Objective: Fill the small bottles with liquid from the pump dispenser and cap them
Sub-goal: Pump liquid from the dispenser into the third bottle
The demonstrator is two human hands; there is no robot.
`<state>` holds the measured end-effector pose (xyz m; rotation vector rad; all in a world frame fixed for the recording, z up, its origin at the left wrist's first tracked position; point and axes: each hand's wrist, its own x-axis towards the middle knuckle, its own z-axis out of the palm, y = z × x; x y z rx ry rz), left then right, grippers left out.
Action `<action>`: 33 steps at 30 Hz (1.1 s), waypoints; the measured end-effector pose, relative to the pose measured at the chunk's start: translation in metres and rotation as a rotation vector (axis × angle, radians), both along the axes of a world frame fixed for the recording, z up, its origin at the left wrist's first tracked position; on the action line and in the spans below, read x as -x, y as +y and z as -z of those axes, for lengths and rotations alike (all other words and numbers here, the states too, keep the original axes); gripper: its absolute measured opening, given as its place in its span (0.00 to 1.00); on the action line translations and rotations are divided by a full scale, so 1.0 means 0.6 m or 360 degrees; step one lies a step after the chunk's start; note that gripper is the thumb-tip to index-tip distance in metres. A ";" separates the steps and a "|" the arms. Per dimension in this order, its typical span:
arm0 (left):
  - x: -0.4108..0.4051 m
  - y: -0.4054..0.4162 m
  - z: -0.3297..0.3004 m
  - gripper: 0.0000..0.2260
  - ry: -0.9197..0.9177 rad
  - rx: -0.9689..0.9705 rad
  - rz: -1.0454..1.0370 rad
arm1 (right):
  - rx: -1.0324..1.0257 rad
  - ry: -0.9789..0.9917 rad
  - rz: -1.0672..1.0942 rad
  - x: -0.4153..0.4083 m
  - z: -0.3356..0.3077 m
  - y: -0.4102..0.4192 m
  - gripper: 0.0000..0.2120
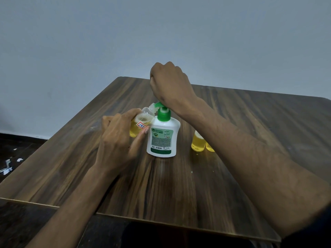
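A white pump dispenser (pixel 162 138) with a green pump head (pixel 163 113) stands upright mid-table. My left hand (pixel 116 138) grips a small clear bottle (pixel 141 122), partly filled with yellow liquid and bearing a red-edged sticker. The bottle is tilted, with its open neck at the green nozzle. My right hand (pixel 170 83) is above the dispenser with its fingers curled. Its wrist sits on the pump head, and I cannot see anything in its fingers. Two more small bottles of yellow liquid (pixel 198 142) stand to the right, their tops hidden behind my right forearm.
The dark wood-grain table (pixel 179 185) stands near a plain grey wall, and its near edge runs across the bottom of the view. White paper scraps (pixel 7 165) lie on the dark floor to the left.
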<state>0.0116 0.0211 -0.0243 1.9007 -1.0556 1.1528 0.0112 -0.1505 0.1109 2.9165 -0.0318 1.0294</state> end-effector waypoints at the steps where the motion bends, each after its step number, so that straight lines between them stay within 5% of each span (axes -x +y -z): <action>1: 0.000 0.000 0.000 0.16 -0.0002 0.0005 0.0004 | -0.0007 0.0020 -0.0003 0.000 0.001 0.001 0.08; 33: -0.001 0.001 -0.001 0.17 -0.0023 -0.0014 0.0002 | 0.0025 0.0098 0.0002 0.003 -0.004 0.004 0.05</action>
